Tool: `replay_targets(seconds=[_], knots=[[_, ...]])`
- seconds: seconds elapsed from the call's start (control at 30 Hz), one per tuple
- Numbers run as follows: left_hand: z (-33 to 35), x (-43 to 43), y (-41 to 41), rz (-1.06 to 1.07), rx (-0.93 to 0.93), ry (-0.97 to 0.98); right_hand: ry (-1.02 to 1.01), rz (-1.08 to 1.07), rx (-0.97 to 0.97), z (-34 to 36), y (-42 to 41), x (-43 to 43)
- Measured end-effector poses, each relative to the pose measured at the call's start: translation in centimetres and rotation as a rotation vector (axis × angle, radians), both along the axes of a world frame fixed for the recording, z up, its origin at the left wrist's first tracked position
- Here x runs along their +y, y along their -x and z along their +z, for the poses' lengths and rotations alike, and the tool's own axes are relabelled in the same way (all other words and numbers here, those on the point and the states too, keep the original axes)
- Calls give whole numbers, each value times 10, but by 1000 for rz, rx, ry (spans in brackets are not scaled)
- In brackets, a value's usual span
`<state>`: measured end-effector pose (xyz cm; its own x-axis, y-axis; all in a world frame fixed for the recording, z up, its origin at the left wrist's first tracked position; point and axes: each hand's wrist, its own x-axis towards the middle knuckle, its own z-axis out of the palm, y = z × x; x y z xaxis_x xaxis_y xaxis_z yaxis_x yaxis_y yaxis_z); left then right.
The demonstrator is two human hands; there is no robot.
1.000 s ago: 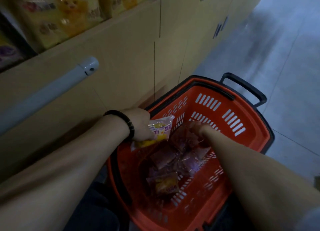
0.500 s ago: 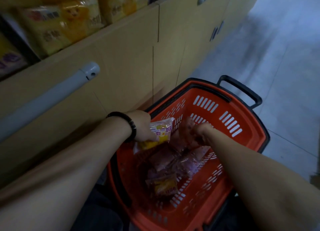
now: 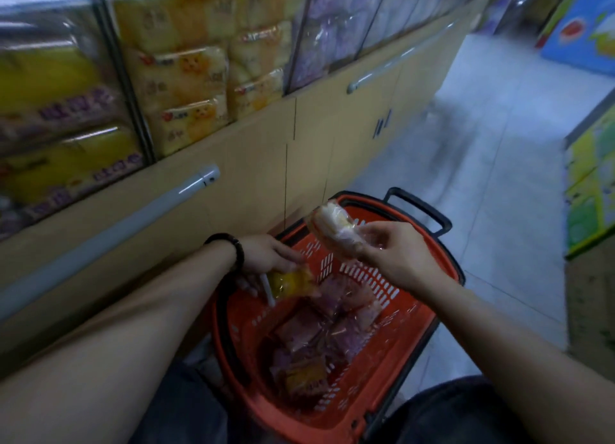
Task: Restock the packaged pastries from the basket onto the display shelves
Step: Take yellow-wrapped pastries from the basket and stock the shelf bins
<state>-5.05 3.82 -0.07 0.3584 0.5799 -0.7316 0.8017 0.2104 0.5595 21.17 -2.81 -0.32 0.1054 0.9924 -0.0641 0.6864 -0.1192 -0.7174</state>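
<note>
An orange basket [image 3: 429, 314] stands on the floor between my knees, with several pink, purple and yellow pastry packets [image 3: 309, 337] lying inside. My left hand [image 3: 266, 260], a dark bracelet on its wrist, holds a yellow packet [image 3: 289, 282] just over the basket's left rim. My right hand [image 3: 392, 254] pinches a clear-wrapped pastry [image 3: 332, 230] raised above the basket's far rim. Display shelves [image 3: 186, 77] with stacked yellow and purple packets run along the upper left.
Below the shelves are beige cabinet doors [image 3: 253, 177] with a grey rail handle [image 3: 109, 230]. The basket's black handle [image 3: 419, 207] points toward a tiled aisle floor [image 3: 499, 144]. Green and blue cartons [image 3: 589, 184] stand at the right edge.
My right hand has lifted a wrapped pastry out of the basket to above its far rim. The left hand still holds the yellow packet. The view has tilted up toward the shelves.
</note>
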Motion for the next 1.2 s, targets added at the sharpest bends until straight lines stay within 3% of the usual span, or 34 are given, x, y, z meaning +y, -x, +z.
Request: replay_targets(seconds=[0.1, 0.2, 0.27, 0.4, 0.57, 0.63, 0.7, 0.8, 0.93, 1.1, 1.2], knots=[[15, -11, 5, 193, -159, 59, -248, 14, -18, 7, 16, -16], [34, -22, 11, 527, -503, 96, -439, 55, -2, 4, 28, -13], [42, -28, 12, 497, -603, 68, -501, 97, -11, 3, 33, -12], [36, -30, 20, 379, -489, -87, -436, 201, 48, 2, 33, -17], [37, -31, 26, 423, -514, -134, -135, -64, 524, 10, 31, -13], [39, -33, 24, 399, -526, -138, 33, -47, 729, 14, 27, -13], [41, -35, 21, 341, -542, -156, 123, 43, 801, 20, 25, -14], [49, -39, 16, 287, -530, -233, 118, 51, 851, 27, 17, -12], [59, -33, 21, 315, -511, -230, 5, -111, 1078, 46, 0, -7], [61, -30, 29, 391, -702, -182, -64, -227, 1106, 51, -19, -3], [68, -34, 30, 359, -644, -195, -68, -223, 1124, 54, -21, -5]])
